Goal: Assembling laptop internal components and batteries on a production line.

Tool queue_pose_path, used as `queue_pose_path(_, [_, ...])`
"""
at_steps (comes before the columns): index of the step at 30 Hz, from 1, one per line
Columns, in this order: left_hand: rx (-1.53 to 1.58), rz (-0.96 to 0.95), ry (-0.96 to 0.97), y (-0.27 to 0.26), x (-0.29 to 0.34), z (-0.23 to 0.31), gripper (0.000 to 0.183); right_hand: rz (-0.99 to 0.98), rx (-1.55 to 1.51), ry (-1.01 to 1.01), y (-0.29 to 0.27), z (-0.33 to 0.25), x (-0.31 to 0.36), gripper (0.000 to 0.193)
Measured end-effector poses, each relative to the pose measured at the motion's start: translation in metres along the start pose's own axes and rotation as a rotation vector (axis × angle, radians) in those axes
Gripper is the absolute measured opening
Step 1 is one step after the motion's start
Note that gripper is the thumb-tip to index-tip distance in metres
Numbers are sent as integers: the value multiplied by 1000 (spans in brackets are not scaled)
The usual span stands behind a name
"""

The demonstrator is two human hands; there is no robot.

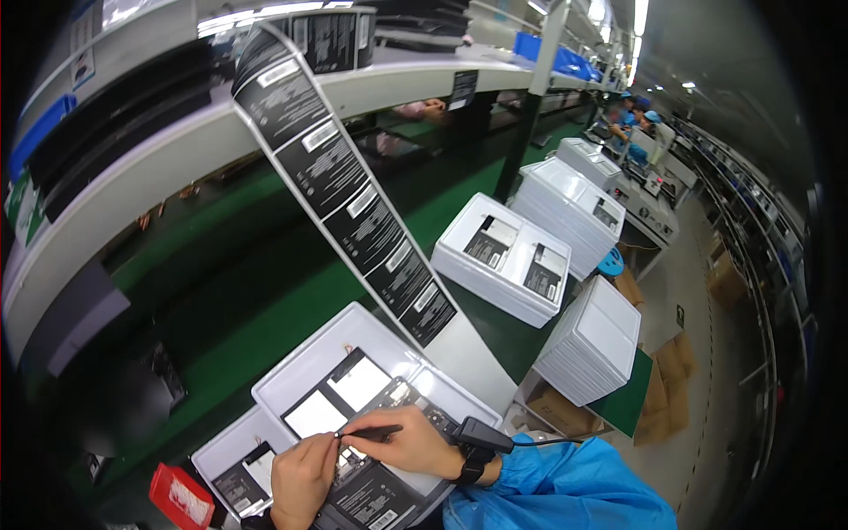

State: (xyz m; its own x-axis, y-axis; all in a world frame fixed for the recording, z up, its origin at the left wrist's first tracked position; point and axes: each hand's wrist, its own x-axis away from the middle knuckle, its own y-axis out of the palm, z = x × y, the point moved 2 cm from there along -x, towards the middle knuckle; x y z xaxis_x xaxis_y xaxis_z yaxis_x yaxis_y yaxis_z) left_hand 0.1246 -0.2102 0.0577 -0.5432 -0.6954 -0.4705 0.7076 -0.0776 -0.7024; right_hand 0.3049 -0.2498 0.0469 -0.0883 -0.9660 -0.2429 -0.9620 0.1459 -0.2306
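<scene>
My right hand [402, 437] grips a slim black tool [375, 432], its tip turned toward my left fingers; whether it is tweezers or a pen-like tool is unclear. Close against that tip, my left hand [305, 477] pinches with thumb and forefinger, and whatever is between them is hidden. Both hands are over an opened electronic device with a circuit board [422, 399] and a black labelled battery [375, 499]. Beneath lies a white plastic tray [353, 322], where two batteries with white faces [316, 415] lie just beyond my hands. My right wrist wears a black strap with a cable.
A long strip of black labels [344, 199] hangs from the shelf [380, 79] to the bench. Stacked white trays [495, 274] stand at right, some holding batteries. A smaller tray [225, 450] and a red box [181, 496] are at left. Other people [640, 137] work far right.
</scene>
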Motion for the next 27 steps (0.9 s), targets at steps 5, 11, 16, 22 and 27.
queue_pose_path(5, [30, -2, -33, -2, 4, 8, 13, -55, -24, 126, -5, -4, 1, 20])
queue_pose_path(11, [78, 71, -20, -4, 2, 13, 12, -84, -61, 206, -2, 5, 3, 20])
queue_pose_path(16, [73, 70, -17, -5, 5, 12, 12, -53, -81, 157, -3, -1, 3, 20])
queue_pose_path(22, [60, 91, -61, -3, 7, 12, 11, -59, -58, 181, -3, -4, 4, 20])
queue_pose_path(27, [35, 102, 10, -3, 11, 8, 20, -48, -80, 114, -3, -1, 4, 24])
